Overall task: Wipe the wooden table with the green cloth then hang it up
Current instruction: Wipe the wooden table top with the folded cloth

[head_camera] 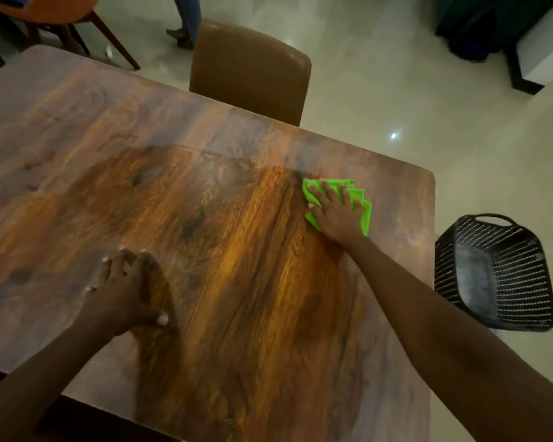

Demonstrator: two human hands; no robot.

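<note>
The wooden table [115, 129] fills most of the head view, with a glossy grain surface. A folded green cloth [363, 208] lies flat on it near the far right corner. My right hand [336, 215] presses down on the cloth with fingers spread over it. My left hand [126, 288] rests flat on the bare tabletop at the near left, fingers apart, holding nothing.
A brown padded chair [253, 68] stands tucked at the table's far edge. A black woven plastic basket [495, 272] sits on the pale tiled floor right of the table. An orange chair [55, 14] and someone's legs [189, 17] are at the back.
</note>
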